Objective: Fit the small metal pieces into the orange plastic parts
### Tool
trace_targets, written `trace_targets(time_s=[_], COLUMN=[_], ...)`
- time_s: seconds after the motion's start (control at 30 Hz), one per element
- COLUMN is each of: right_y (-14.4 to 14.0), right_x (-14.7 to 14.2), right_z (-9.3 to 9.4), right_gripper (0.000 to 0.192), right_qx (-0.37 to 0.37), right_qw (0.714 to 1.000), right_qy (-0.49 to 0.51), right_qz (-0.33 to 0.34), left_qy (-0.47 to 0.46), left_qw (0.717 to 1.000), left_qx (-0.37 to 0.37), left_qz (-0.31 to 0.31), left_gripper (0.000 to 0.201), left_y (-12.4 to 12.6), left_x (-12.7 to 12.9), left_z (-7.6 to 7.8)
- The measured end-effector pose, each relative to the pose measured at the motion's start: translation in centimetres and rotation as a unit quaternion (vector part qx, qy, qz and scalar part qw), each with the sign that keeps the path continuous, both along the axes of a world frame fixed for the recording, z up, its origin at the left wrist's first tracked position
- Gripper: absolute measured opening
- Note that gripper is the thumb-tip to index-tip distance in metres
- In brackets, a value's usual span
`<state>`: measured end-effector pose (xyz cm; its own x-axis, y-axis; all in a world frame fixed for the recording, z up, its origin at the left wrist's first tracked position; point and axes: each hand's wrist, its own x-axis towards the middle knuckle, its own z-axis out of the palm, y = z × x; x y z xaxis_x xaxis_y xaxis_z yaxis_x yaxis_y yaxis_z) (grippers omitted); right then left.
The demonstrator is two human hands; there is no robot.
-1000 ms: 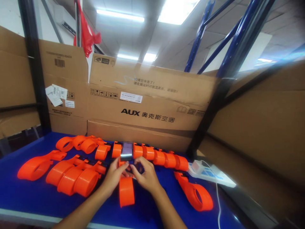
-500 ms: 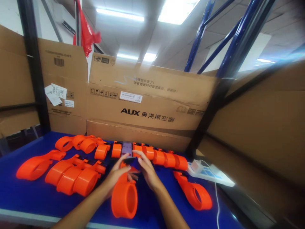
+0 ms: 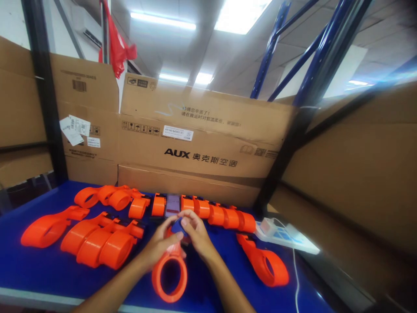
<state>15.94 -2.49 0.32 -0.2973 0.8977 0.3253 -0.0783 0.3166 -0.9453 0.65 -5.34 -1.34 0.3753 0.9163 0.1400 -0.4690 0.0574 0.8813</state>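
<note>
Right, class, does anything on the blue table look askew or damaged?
One orange plastic ring-ended piece lies slanted by itself near the long white power strip, outside the row of similar pieces; no damage shows.

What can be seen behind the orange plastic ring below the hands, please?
Through the round opening of the orange plastic ring, the blue tabletop shows. What lies behind its rim is covered; the left hand hides part of its upper end.
</note>
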Motion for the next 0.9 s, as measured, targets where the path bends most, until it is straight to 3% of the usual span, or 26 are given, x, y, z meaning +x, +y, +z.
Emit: trace_targets(time_s=[0.17,0.4,0.5,0.6,0.67,0.73,0.8,0.9], right_y=[0.5,0.9,1.0,1.2,1.2,1.1,0.8,0.3], right_x=[-0.2,-0.2,-0.2,0.0,0.3,0.7,0.8,0.8], right_z=[-0.7,-1.2,-1.2,-1.4,-1.6,-1.5,-1.5,-1.4], right_gripper=[0.040,0.038,0.038,0.035,0.025,0.014,0.013,0.014], right_qx=[-0.012,0.004,0.027,0.059,0.114,0.181,0.229,0.255], right_qw=[1.000,1.000,0.998,0.991,0.969,0.930,0.893,0.866], right_qy=[0.003,-0.008,-0.037,-0.087,-0.174,-0.283,-0.365,-0.424], right_qz=[0.001,-0.022,-0.031,-0.081,-0.130,-0.151,-0.130,-0.079], left_qy=[0.019,0.032,0.022,-0.040,-0.086,-0.109,-0.112,-0.106], left_qw=[1.000,0.999,0.999,0.995,0.988,0.983,0.983,0.985], left_qx=[0.015,0.007,0.004,-0.049,-0.097,-0.124,-0.129,-0.123], left_qz=[0.012,0.007,0.041,0.075,0.083,0.081,0.073,0.058], left_gripper=[0.062,0.064,0.060,0.064,0.063,0.059,0.057,0.061], left_y=[1.1,1.4,1.6,2.1,2.3,2.4,2.5,2.4], left_x=[-0.1,-0.1,-0.1,-0.3,-0.6,-1.0,-1.3,-1.5], left_z=[-0.5,-0.8,-0.7,-0.4,-0.1,0.0,0.0,-0.2])
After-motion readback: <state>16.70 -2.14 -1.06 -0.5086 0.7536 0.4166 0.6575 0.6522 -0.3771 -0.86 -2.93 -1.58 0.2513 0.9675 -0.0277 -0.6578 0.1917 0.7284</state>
